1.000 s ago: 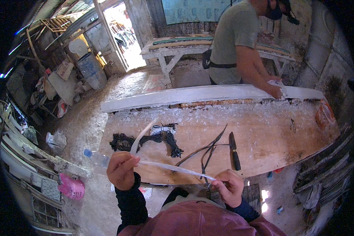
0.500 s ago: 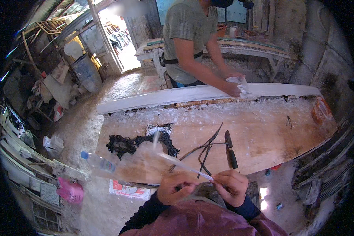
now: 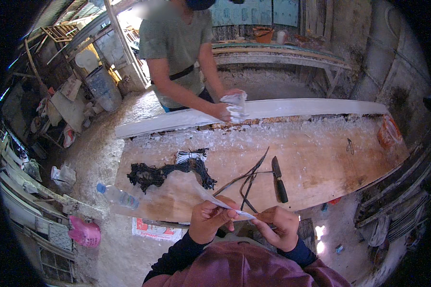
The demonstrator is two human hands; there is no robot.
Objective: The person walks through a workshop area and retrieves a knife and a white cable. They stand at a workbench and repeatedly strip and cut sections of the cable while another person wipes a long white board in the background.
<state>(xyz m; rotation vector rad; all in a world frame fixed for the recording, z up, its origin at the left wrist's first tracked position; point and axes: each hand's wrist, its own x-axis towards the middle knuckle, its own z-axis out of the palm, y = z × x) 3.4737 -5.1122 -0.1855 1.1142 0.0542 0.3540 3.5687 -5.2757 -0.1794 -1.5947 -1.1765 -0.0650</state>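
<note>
A pale, translucent plastic sheet (image 3: 182, 185) hangs over the near part of the wooden board and narrows into a gathered end between my hands. My left hand (image 3: 209, 219) grips the gathered part between thumb and fingers. The tip of that end is pinched by my right hand (image 3: 278, 226). Just beyond lie crossed black strips (image 3: 248, 181) and a knife (image 3: 278, 181) with a black handle. Black bundles of cord (image 3: 148, 175) lie to the left, partly behind the sheet, beside a white tied bundle (image 3: 189, 156).
Across the board (image 3: 316, 162), a co-worker's hands (image 3: 227, 104) press a white cloth (image 3: 238, 103) on a long white plank (image 3: 292, 109). A plastic bottle (image 3: 119, 196) lies at the left edge. An orange container (image 3: 389, 131) stands at the far right. A pink bag (image 3: 85, 232) rests on the floor.
My left hand has closed on the sheet, which is now drawn down into a gathered end; my right hand keeps its pinch. The co-worker has moved left along the plank with the cloth.
</note>
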